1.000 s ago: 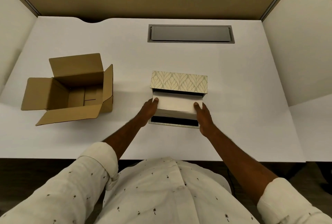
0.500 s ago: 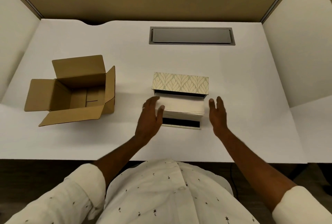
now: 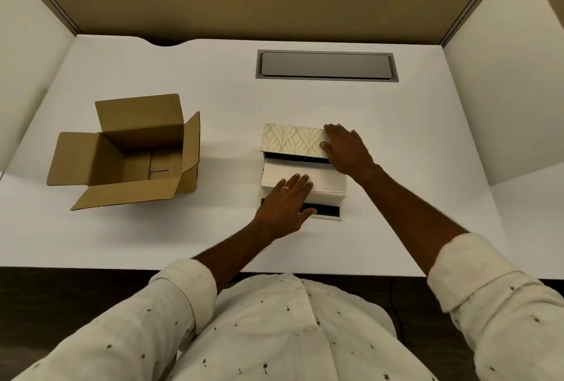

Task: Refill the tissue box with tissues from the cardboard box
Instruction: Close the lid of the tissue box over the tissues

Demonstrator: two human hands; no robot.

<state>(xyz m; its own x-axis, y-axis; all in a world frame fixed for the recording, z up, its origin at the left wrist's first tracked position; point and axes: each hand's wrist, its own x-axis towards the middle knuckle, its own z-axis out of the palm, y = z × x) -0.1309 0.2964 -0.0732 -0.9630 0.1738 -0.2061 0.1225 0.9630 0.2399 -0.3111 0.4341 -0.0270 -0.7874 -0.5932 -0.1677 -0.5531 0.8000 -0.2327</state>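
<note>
The tissue box stands open in the middle of the white desk. Its leaf-patterned lid is tipped up at the back. A white stack of tissues fills the box and rises above its dark front wall. My left hand lies flat on the left part of the stack, fingers spread, holding nothing. My right hand grips the right end of the lid, fingers over its top and thumb on its front face. The brown cardboard box sits to the left with its flaps open; I see no tissues inside it.
A grey cable hatch is set into the desk behind the tissue box. White side panels and a brown back wall enclose the desk. The near desk edge runs just in front of my body.
Both hands left the sides of the tissue stack. My left hand moved onto the top of the stack, and my right hand reached back and took hold of the lid.
</note>
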